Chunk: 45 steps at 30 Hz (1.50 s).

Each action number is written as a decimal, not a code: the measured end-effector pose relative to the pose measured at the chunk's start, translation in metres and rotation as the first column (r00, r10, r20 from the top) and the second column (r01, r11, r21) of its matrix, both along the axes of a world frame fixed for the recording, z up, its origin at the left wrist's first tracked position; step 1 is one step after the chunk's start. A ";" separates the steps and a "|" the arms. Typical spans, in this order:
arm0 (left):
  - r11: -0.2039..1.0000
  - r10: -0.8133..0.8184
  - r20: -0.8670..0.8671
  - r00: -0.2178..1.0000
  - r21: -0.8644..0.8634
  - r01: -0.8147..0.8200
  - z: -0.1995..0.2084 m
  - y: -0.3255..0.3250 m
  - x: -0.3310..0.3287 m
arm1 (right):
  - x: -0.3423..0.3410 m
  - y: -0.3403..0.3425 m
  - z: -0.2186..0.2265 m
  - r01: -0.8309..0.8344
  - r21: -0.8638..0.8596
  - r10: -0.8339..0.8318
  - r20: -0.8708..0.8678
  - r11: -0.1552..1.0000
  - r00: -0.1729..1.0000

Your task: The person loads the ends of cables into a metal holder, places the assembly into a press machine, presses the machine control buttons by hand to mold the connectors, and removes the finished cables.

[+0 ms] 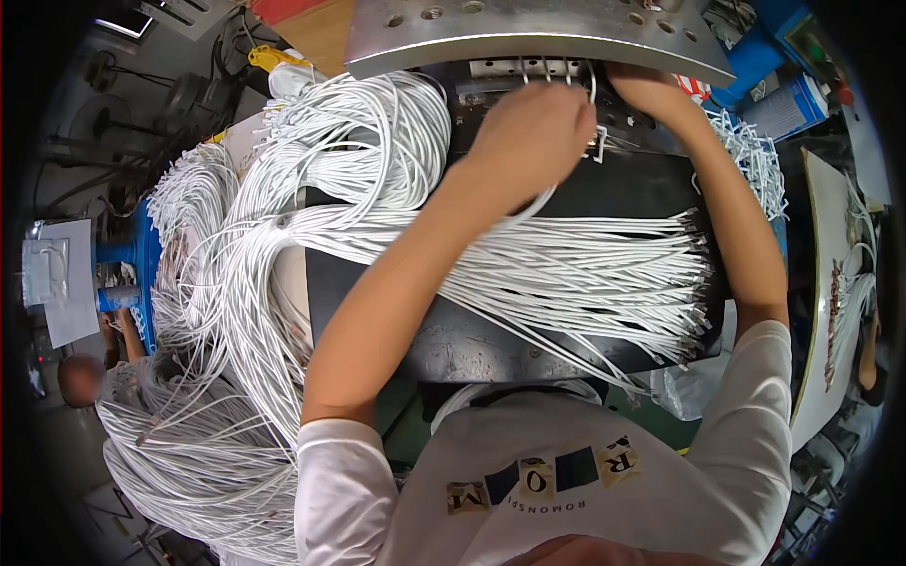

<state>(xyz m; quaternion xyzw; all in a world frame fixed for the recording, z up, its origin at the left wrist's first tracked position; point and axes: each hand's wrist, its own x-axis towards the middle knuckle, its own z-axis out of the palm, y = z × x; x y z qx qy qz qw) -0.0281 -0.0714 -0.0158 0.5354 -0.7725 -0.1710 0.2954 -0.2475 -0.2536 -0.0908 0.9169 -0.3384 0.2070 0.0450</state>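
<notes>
My left hand (540,127) is closed at the front of the metal fixture, its fingers curled round a white cable (536,208) that trails out below the wrist. Beside those knuckles, several white cable lengths (593,83) stand in a row at the fixture's perforated metal strip (491,68). My right hand (649,91) reaches in under the thick steel plate (528,47); its fingers are hidden there. Beneath my left forearm a large bundle of white cables (585,269) lies across the black work surface (472,344), its connector ends fanned toward the right.
Coiled white cables (377,141) are heaped at the left, and a long bundle (208,472) hangs off the near left side. A blue bin (774,203) holds small white pieces at the right. Other people (85,377) sit at the far left and right edges.
</notes>
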 end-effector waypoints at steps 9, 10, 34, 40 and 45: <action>0.995 0.096 0.050 0.994 -0.021 -0.095 -0.004 -0.019 0.018 | -0.007 -0.056 -0.027 0.038 -0.568 -0.206 -0.236 0.822 0.950; 0.996 0.084 0.048 0.995 0.017 -0.085 -0.003 -0.019 0.015 | -0.010 -0.053 -0.023 -0.026 -0.686 -0.273 -0.323 0.727 0.906; 0.945 0.236 0.122 0.964 -0.258 -0.199 -0.021 0.002 0.032 | 0.062 0.112 0.062 -0.130 0.014 0.126 0.166 0.991 0.978; 0.985 0.015 -0.084 0.996 -0.168 -0.029 0.006 0.117 0.031 | 0.006 0.188 0.079 -0.214 0.150 0.198 0.114 0.965 0.973; 0.994 0.108 -0.001 0.994 0.016 -0.108 0.002 0.219 0.043 | -0.057 0.295 0.107 -0.187 0.487 0.208 0.011 0.853 0.978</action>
